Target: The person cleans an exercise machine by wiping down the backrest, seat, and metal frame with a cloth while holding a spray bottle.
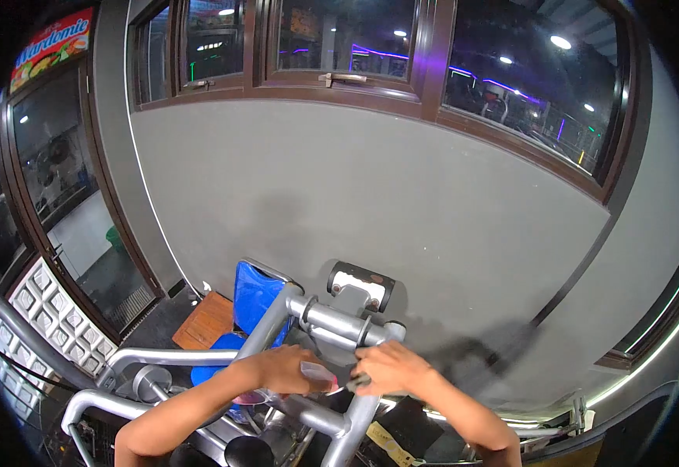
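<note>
My left hand (289, 370) is closed around a clear spray bottle (252, 397) with pink on it, mostly covered by the fingers. Close by on the right, my right hand (390, 367) is bent over a small dark grey cloth (359, 383), of which only an edge shows. Both hands are above the silver tube frame (320, 415) of a gym machine. Just beyond them runs a thick silver crossbar (331, 321) with dark rings.
A blue chair (255, 300) and a brown wooden board (205, 321) stand behind the machine on the left. A black-and-white padded part (361, 286) is near the grey wall (339, 187). A glass door (82, 202) is at the left.
</note>
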Demonstrator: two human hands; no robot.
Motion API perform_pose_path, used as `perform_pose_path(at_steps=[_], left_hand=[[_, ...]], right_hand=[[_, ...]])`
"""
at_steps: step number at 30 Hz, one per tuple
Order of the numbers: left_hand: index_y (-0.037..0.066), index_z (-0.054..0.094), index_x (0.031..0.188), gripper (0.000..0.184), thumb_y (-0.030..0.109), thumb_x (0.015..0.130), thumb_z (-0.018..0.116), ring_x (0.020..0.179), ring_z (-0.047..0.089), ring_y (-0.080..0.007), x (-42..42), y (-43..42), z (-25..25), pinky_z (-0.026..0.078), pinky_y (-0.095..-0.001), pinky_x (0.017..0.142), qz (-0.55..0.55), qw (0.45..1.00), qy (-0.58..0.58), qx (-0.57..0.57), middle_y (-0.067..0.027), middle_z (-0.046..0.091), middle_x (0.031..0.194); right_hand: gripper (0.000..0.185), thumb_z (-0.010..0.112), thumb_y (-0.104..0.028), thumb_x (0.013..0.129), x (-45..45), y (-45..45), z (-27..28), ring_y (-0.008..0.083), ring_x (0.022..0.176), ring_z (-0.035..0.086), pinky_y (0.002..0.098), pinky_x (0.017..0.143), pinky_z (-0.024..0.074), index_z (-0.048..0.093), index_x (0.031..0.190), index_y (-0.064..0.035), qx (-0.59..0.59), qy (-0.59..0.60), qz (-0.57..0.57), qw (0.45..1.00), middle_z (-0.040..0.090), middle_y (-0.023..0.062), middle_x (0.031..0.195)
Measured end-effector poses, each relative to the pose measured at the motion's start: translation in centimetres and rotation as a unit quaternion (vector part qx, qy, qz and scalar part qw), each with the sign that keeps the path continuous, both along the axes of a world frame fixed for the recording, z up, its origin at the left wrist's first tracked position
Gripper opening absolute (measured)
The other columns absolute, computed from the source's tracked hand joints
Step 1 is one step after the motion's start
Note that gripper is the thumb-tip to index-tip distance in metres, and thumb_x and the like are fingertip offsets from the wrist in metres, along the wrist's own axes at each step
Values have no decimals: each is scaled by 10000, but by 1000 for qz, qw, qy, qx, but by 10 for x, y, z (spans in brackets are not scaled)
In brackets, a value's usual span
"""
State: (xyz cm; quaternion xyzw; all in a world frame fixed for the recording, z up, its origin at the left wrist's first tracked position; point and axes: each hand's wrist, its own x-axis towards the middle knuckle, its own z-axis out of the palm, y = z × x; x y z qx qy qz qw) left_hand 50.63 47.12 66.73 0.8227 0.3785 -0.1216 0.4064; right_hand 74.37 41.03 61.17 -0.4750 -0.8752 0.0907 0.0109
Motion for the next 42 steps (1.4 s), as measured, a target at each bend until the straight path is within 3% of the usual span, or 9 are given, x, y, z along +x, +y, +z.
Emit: perform_pose_path(at_steps=[6, 10, 12, 18, 25, 31, 36, 40, 42], left_hand=[[162, 738, 1065, 555, 646, 813, 640, 508, 625, -181, -9, -18, 2, 518, -327, 577, -36, 997, -46, -46, -95, 666, 709], [160, 736, 1076, 539, 626, 829, 632, 549, 640, -192, -12, -28, 7, 525, -334, 610, -34, 999, -18, -12, -99, 685, 741], [194, 698, 1196, 529, 581, 838, 657, 901, 678, -286, -13, -25, -6, 518, -376, 869, -78, 997, 15, 13, -150, 693, 1091], [189, 726, 1136, 531, 609, 825, 632, 1113, 588, -393, -12, -36, -9, 420, -433, 1032, -105, 990, -57, 74, -197, 664, 1155], [195, 738, 1100, 532, 634, 826, 613, 1100, 600, -389, -10, -62, -2, 450, -430, 998, -70, 990, -48, 109, -162, 674, 1153], [205, 728, 1123, 573, 667, 802, 614, 1113, 595, -390, -5, -71, -18, 448, -427, 999, -28, 993, -41, 108, -183, 667, 1152], [191, 734, 1100, 606, 681, 760, 630, 1018, 655, -357, -4, -64, -65, 498, -418, 936, 19, 967, -76, 241, -165, 709, 1048], [186, 738, 1085, 536, 620, 786, 637, 971, 676, -334, 2, -70, -53, 521, -401, 897, 28, 979, -92, 179, -143, 723, 1007], [191, 740, 1084, 481, 571, 808, 638, 969, 676, -323, 3, -71, -50, 522, -388, 893, 25, 981, -105, 159, -127, 725, 1018]], right_hand=[[319, 754, -345, 726, 8, 16, 10, 313, 906, 684, 426, 800, 535, 759, 966, -135, 55, -78, -138, 986, 697, 122, 958], [344, 748, -324, 743, 1, -9, 5, 323, 929, 684, 438, 827, 540, 750, 1010, -107, 49, -44, -104, 992, 671, 151, 1071], [365, 720, -320, 770, -6, -29, 12, 355, 967, 670, 451, 878, 528, 738, 1056, -94, -4, -4, -102, 995, 652, 166, 1127], [399, 685, -362, 800, -5, -76, -5, 343, 944, 673, 444, 833, 550, 701, 1161, -193, 9, 90, -101, 991, 637, 83, 1157], [372, 743, -292, 769, 32, -58, -51, 300, 868, 686, 412, 769, 565, 710, 1136, -241, 200, 229, -291, 907, 633, 60, 1126], [372, 777, -266, 713, -11, -101, -74, 290, 859, 691, 398, 758, 568, 733, 1079, -219, 212, 311, -265, 888, 646, 47, 1083], [390, 812, -154, 610, -25, -122, -105, 250, 820, 694, 363, 722, 573, 738, 989, -100, 267, 389, -201, 858, 641, 63, 981], [372, 750, -102, 728, -3, -81, -126, 335, 879, 640, 388, 791, 506, 681, 1093, -80, 319, 452, -339, 761, 638, 137, 1009], [320, 722, -125, 813, 6, -60, -130, 279, 920, 649, 363, 843, 488, 658, 1113, -33, 318, 504, -381, 707, 654, 129, 1049]])
